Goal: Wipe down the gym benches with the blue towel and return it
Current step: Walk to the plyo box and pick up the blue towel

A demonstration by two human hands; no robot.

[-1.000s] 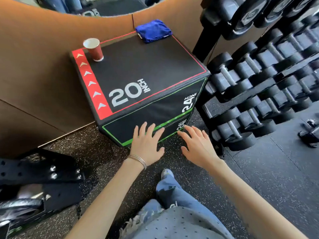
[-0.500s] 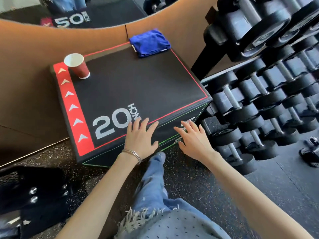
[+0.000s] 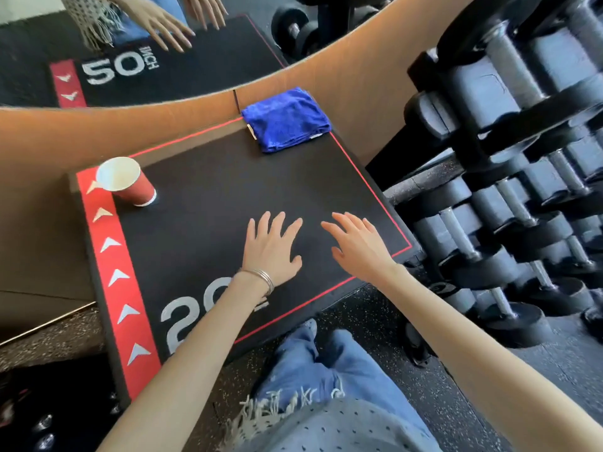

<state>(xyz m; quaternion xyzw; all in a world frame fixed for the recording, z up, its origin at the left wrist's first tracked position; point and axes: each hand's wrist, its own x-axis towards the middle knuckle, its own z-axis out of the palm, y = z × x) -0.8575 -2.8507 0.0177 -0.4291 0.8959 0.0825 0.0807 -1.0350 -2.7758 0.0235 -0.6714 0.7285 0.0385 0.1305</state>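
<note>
Both hands empty, nothing grasped. Left hand [image 3: 272,249] palm down over the black bench [image 3: 212,177] top, fingers straight and spread, thumb out to the side; thin bracelet [image 3: 261,277] on the wrist. Right hand [image 3: 357,247] just beside it, palm down, fingers spread and slightly raised, near the bench's red-lined right edge. Can't tell if either palm actually presses the surface. Blue towel [image 3: 287,120] folded, lying at the far edge of the bench, well beyond both hands' fingertips, untouched. Red paper cup [image 3: 125,182] upright, far-left of the left hand. Dumbbell rack [image 3: 505,190] to the right of the right hand.
</note>
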